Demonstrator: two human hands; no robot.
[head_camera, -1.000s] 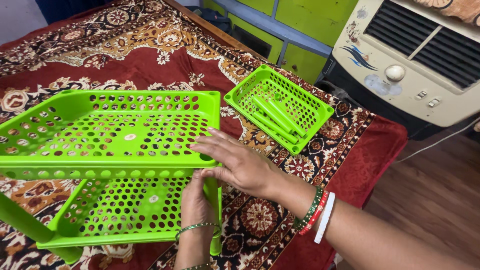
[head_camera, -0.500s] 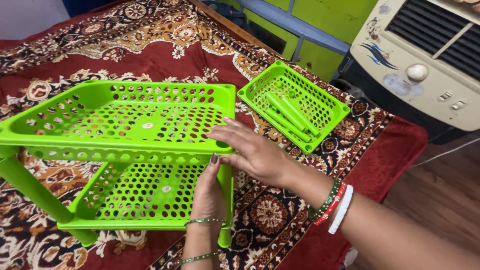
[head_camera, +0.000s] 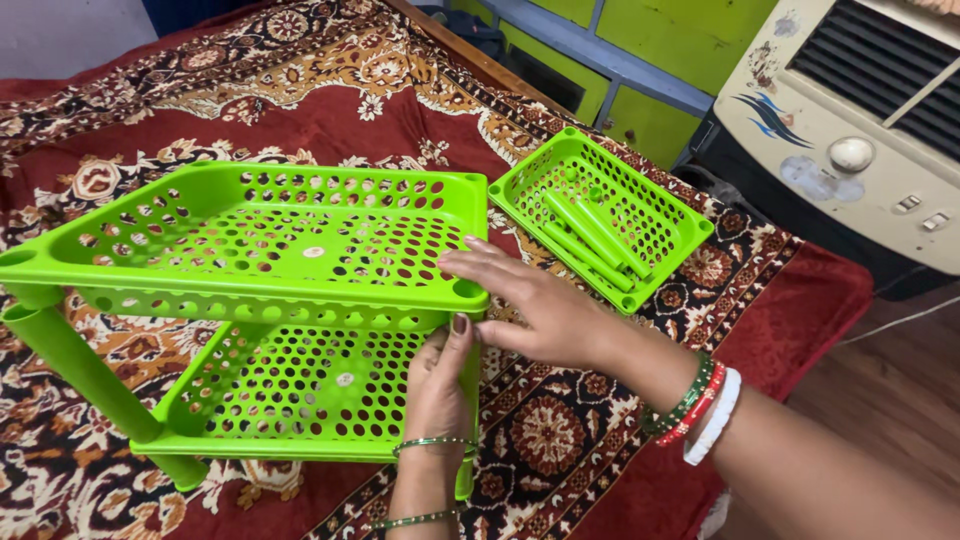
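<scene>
A bright green plastic rack stands on the patterned bedspread, with a perforated upper tray (head_camera: 270, 240) over a lower tray (head_camera: 290, 385), joined by round legs. My left hand (head_camera: 440, 385) reaches up from below and wraps the near right corner leg between the two trays. My right hand (head_camera: 535, 305) lies flat with fingers spread on the upper tray's near right corner. A third green perforated tray (head_camera: 655, 225) lies to the right on the spread, with several loose green leg tubes (head_camera: 590, 235) in it.
The red floral bedspread (head_camera: 560, 440) covers the bed. A beige air cooler (head_camera: 860, 130) stands at the right on a wooden floor. Green cabinet doors (head_camera: 680, 50) and a blue ledge run behind the bed.
The view has shifted, so the rack sits more to the centre. My right hand has settled onto the upper tray's corner, and my left hand has slid up the corner leg.
</scene>
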